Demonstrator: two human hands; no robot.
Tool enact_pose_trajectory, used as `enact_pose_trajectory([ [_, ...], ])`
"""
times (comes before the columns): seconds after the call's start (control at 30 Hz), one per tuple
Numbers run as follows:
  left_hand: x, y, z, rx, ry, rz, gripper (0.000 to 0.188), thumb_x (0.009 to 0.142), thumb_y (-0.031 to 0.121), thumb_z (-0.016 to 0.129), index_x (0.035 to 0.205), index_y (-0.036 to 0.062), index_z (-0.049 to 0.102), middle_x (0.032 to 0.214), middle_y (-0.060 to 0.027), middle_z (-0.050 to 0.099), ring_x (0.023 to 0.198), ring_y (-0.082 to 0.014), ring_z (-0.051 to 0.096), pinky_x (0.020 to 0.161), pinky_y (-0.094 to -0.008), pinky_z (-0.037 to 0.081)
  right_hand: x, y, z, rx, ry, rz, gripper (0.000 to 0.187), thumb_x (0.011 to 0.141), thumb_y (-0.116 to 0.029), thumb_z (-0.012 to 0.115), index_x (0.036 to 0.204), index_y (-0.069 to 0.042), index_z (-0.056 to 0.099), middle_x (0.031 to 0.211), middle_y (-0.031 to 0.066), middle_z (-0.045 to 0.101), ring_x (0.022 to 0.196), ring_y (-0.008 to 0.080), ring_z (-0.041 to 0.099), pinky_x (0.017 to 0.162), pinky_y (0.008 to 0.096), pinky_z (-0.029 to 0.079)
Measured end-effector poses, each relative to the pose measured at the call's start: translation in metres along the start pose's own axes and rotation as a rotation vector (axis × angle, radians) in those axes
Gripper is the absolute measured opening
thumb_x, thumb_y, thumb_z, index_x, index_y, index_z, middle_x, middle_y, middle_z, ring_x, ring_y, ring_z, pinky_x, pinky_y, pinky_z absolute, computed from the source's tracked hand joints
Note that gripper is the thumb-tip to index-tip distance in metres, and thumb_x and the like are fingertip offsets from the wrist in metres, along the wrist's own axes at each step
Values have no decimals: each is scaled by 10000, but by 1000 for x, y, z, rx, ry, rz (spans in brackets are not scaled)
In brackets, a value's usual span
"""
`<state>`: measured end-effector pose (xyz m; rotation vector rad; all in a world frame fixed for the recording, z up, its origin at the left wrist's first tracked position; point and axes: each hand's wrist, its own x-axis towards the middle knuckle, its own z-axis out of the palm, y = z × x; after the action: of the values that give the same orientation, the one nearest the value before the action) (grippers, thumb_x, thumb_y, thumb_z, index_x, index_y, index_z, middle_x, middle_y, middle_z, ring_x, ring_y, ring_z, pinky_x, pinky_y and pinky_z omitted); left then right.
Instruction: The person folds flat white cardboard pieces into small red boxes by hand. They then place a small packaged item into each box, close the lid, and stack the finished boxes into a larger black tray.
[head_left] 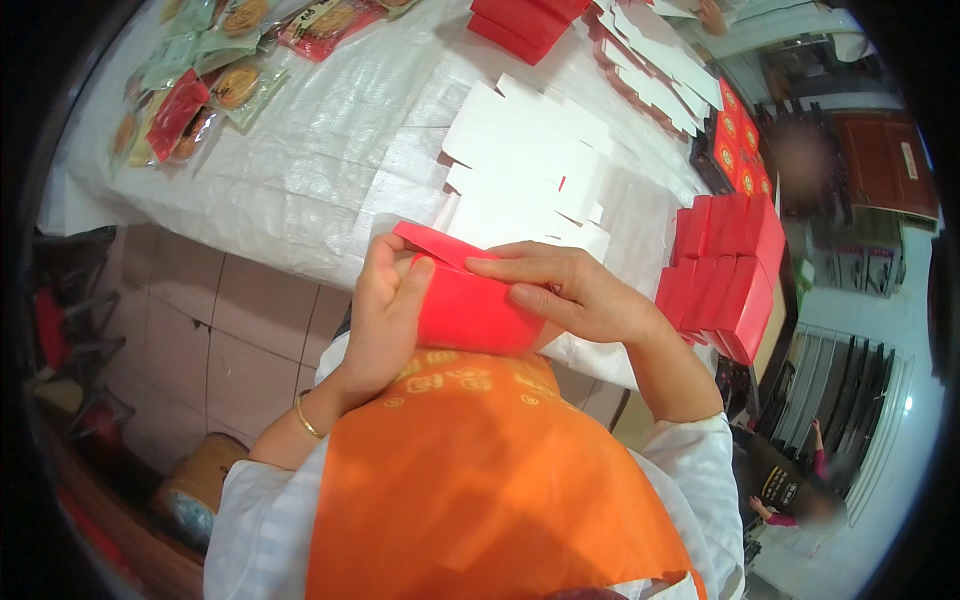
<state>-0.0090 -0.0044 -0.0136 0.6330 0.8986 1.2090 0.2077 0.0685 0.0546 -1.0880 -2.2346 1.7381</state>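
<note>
red carton held in both hands against the orange apron, by the table's near edge; its upper flap could crease.
the left hand is curled round the carton's left end, thumb on the front panel; the right hand is half closed, fingers over the upper edge, thumb on the front. uneven pressure could buckle the flap; too tight a left grip might bow the wall, too loose a one might drop the carton onto the tiled floor. a careless forward push could shift the flat white blanks just beyond.
</note>
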Motion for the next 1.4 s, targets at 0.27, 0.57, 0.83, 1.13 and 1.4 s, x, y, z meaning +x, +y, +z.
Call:
enact_pose_trajectory([
  [0.27,15,5,0,89,-13,74,255,1038,111,461,1237,-39,409,1100,-145,659,1002,-125,602,875,-283,494,0,-6,4,-84,69,-41,435,982,-55,517,1414,-91,554,1279,124,621,1150,221,591,1006,326,440],
  [0.57,51,54,-3,825,392,784,347,981,118,518,1289,-38,480,1307,-108,587,1204,-227,539,1013,-367,407,4,13,-12,307,523,-4,507,1011,-114,486,1515,-124,424,1311,56,597,1133,122,553,1006,295,429],
  [0.83,39,4,25,335,115,498,533,1043,196,469,1515,31,284,1478,-149,376,1308,-215,421,1102,-365,341,-4,23,30,334,680,-191,655,989,-86,490,1591,-148,240,1447,127,453,1122,169,563,1025,315,424],
  [1.13,25,21,40,380,5,426,416,1013,94,405,1421,23,364,1333,-131,479,1132,-163,516,975,-313,431,-17,-2,14,267,785,-134,437,995,-134,486,1423,-52,455,1223,137,588,1058,199,589,956,331,462],
  [1.4,32,23,41,530,22,490,187,1033,123,422,1141,-3,508,1123,-82,554,977,-122,515,886,-288,438,-14,26,23,42,950,-156,338,1061,-278,406,1106,3,588,1012,50,612,935,138,567,850,291,461],
])
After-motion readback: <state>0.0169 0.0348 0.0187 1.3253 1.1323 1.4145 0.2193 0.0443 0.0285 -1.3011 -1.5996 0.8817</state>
